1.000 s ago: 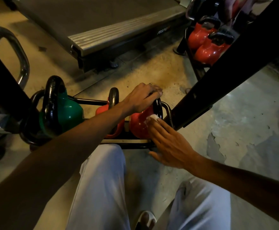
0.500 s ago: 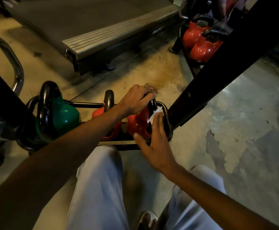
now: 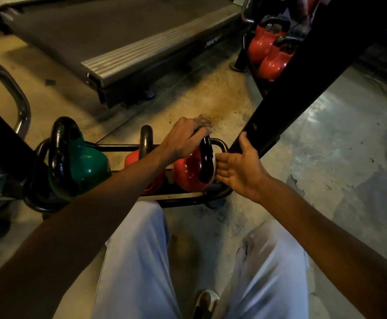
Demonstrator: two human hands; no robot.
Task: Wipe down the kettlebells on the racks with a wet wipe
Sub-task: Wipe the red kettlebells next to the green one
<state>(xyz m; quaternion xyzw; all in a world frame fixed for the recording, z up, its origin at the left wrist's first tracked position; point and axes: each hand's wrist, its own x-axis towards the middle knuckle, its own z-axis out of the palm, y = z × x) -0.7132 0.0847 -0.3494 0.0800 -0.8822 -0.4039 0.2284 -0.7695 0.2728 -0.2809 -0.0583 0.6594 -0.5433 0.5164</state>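
**Two hands on the end kettlebell, wipe on its right flank**

We have the red kettlebell [image 3: 189,173] sitting at the right end of the low rack [image 3: 220,193], with a second red one and a green kettlebell [image 3: 89,166] to its left. Our left hand [image 3: 184,138] is curled over the top of its black handle [image 3: 206,157], steadying it. Our right hand [image 3: 238,171] is just beside the bell's right side, palm up and fingers spread, pressing a sliver of white wipe [image 3: 214,162] against it. The handle's loop runs front to back, so the next stroke should, we judge, come from the right hand, the nearer one.
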